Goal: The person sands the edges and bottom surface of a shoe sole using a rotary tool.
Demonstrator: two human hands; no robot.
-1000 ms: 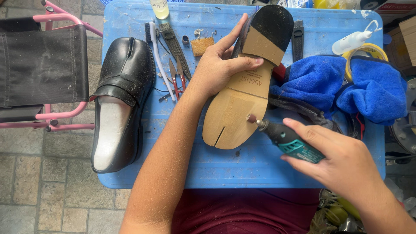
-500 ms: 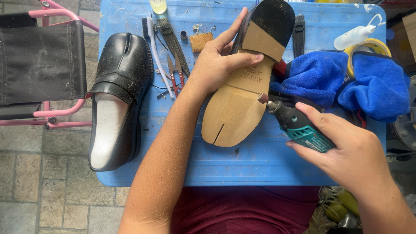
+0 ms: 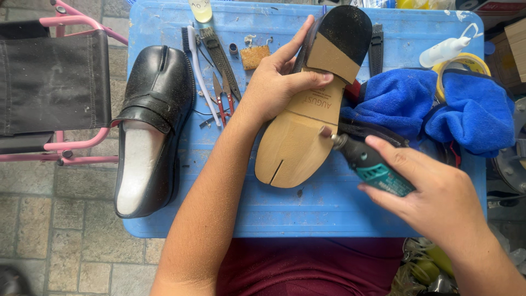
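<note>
Head view, looking down on a blue plastic table top. The left hand clasps the waist of an upturned shoe with a tan leather sole and black heel, thumb laid across the sole, fingers behind its edge. The right hand is closed around a teal and black handheld rotary tool, whose tip meets the sole's right edge. A small white plastic squeeze bottle lies near the far right corner, beside a yellow tape roll; its contents cannot be told. A blue terry cloth lies bunched at right. A black leather loafer holding a white insert rests at left, beside red-handled snips. A black fabric folding chair with pink frame stands on grey paving stones.
</note>
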